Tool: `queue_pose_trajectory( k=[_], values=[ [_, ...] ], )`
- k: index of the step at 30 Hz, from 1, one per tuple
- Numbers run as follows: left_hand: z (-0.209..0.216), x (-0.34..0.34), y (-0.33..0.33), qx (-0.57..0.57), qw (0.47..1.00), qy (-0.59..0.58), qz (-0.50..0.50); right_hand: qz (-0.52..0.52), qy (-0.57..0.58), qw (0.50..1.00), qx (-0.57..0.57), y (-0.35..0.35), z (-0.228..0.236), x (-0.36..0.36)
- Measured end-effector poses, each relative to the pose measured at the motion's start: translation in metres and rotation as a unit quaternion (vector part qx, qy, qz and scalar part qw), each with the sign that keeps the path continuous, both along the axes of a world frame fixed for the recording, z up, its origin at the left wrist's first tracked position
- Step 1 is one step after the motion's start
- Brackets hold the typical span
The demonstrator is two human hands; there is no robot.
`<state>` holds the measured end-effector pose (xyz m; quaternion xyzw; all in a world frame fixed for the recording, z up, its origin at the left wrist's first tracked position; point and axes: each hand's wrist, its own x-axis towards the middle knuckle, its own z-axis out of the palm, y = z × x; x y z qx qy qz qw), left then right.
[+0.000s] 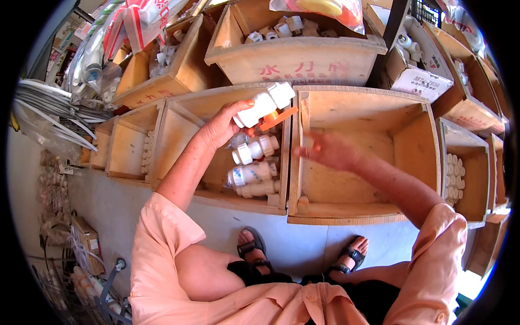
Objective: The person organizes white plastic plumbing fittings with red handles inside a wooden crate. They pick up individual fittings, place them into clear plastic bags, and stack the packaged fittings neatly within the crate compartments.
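My left hand is closed around a white plastic ball valve with an orange lever handle, raised above the left wooden bin. The valve tilts up toward the right. Below it in that bin lie several white valves and fittings, some in clear plastic wrap, stacked against its right wall. My right hand hovers over the left part of the right wooden bin, apart from the valve. Its fingers are a little blurred, stretched toward the left and apart, with nothing seen in them.
Behind stands a raised wooden bin with white fittings. A cardboard box and another bin of small white fittings are at the right. Coiled pipes lie at the far left. A dark upright post rises at the back right.
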<state>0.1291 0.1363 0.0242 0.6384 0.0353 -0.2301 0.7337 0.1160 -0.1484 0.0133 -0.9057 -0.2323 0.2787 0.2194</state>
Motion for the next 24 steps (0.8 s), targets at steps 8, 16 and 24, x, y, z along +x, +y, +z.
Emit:
queue_pose_trajectory(
  k=[8,16,24],
  values=[
    [0.017,-0.005,-0.042,0.015,0.999,0.031,-0.036,0.018,-0.428,0.895,0.125,-0.028,0.044,0.021],
    [0.034,-0.016,-0.076,-0.019,0.994,0.058,-0.085,0.156,-0.497,0.842,0.141,-0.020,0.043,0.016],
    [0.030,-0.013,-0.083,-0.013,0.984,0.005,-0.180,0.002,-0.261,0.952,0.160,-0.044,0.038,0.015]
  ],
)
